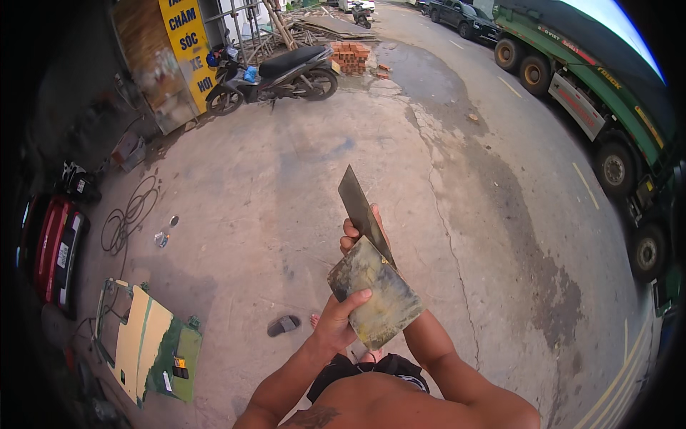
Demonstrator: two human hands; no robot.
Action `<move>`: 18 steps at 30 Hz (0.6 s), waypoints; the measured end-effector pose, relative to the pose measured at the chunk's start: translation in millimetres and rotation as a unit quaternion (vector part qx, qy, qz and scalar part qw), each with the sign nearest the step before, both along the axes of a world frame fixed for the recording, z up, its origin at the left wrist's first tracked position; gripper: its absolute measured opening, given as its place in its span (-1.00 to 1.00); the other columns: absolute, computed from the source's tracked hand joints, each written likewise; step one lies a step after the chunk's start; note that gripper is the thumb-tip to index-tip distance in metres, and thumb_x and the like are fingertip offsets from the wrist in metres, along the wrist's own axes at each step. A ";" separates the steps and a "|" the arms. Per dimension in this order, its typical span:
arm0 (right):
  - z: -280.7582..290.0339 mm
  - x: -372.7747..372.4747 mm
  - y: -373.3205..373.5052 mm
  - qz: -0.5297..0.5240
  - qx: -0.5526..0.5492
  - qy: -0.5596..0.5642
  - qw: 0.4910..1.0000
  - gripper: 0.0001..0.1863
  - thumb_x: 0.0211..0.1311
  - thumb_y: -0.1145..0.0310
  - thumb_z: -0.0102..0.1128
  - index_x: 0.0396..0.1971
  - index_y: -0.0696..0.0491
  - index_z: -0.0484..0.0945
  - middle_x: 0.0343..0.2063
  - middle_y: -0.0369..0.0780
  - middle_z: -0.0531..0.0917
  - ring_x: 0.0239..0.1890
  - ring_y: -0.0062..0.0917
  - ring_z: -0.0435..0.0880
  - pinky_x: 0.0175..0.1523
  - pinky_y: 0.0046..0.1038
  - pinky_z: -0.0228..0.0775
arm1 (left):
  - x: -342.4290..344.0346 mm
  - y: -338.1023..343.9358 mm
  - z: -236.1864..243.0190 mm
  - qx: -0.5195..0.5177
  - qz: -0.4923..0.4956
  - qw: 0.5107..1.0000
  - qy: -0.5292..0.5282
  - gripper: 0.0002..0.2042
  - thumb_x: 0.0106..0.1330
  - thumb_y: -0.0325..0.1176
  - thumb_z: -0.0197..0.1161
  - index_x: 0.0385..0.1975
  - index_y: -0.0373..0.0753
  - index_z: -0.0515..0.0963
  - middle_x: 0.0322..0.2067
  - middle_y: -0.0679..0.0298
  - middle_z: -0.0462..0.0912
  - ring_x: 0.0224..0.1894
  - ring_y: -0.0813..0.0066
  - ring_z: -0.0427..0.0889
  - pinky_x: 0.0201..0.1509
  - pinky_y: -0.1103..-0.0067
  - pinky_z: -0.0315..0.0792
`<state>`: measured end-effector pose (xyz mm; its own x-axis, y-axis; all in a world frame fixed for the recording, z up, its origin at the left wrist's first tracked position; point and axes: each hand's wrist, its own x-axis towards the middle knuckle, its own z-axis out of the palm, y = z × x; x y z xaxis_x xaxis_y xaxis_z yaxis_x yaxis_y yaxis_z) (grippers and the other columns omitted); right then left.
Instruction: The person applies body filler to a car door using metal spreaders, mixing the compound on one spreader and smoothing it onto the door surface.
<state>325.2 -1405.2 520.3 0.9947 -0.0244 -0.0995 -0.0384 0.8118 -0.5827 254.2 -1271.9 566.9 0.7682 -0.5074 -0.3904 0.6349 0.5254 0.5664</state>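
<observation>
My left hand (336, 323) grips a square mixing board (382, 300), its thumb lying over the stained, smeared top face. Just beyond the board, my right hand (349, 236) is closed around a flat, dark putty spreader (359, 204) that points up and away to the left. The spreader's near end meets or overlaps the board's far edge; whether they touch I cannot tell. The board hides part of my right hand and wrist. Both things are held in front of my body, above the concrete.
A vehicle door panel (146, 336), pale yellow and green, lies at lower left. A dark slipper (284, 326) sits near my feet. A hose (128, 218) coils beside a red car (53, 247). Farther off are a motorbike (286, 75), bricks (350, 56) and a green truck (593, 79).
</observation>
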 end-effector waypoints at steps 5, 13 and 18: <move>-11.5 -33.1 20.4 0.032 -0.365 -0.246 0.897 -0.19 0.33 -0.19 0.16 0.42 0.02 0.28 -0.36 -0.33 0.54 -0.34 -0.64 0.52 -0.24 -0.54 0.41 | 99.2 90.8 -46.9 -0.264 -0.014 0.959 -0.098 -0.74 0.39 -0.31 0.25 0.00 -0.24 0.53 -0.34 0.36 0.71 -0.51 0.53 0.69 -0.69 0.76 0.48; -90.1 -14.7 33.7 0.130 0.190 -0.173 0.958 -0.59 0.45 0.19 0.08 0.19 0.06 0.47 0.07 -0.24 0.61 0.03 -0.53 0.62 0.07 -0.40 0.53 | 51.8 21.0 -40.4 -0.028 -0.008 0.999 -0.046 -0.63 0.45 -0.28 0.18 0.18 -0.27 0.43 -0.02 0.24 0.64 -0.04 0.45 0.67 -0.03 0.51 0.60; -6.6 -29.6 43.4 -0.062 -0.188 0.035 0.980 -0.34 0.37 0.25 0.24 0.40 0.06 0.24 0.02 -0.21 0.62 -0.05 -0.60 0.62 0.03 -0.48 0.50 | 94.8 57.5 -65.8 0.007 0.115 0.987 -0.115 -0.61 0.48 -0.19 0.13 0.21 -0.24 0.39 0.01 0.25 0.63 0.01 0.43 0.64 0.00 0.51 0.57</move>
